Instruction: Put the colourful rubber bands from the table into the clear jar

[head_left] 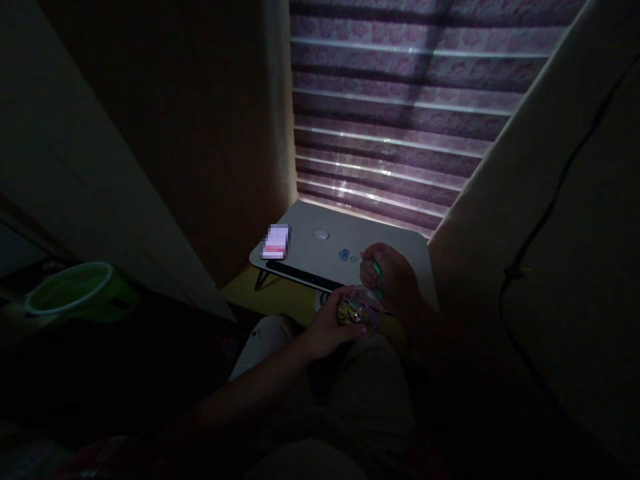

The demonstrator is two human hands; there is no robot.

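My left hand (327, 330) is wrapped round a small clear container (369, 321) above my lap. Inside it are several colourful looped bands, yellow ones among them. Just above and to the right, my right hand (395, 277) is closed in a fist, with green bands (377, 280) showing at its fingers. Beyond the hands, a small cluster of blue rings (344, 255) lies on the white folding table (310, 213). A clear round lid (321, 234) lies further back. The room is dim, so finer detail is hard to make out.
A lit phone (276, 241) rests at the table's left end, near a dark slot (303, 275) along the front edge. A pleated curtain (390, 120) hangs behind. On the far left stands a green tub (75, 293); a dark cable (550, 207) runs down the right wall.
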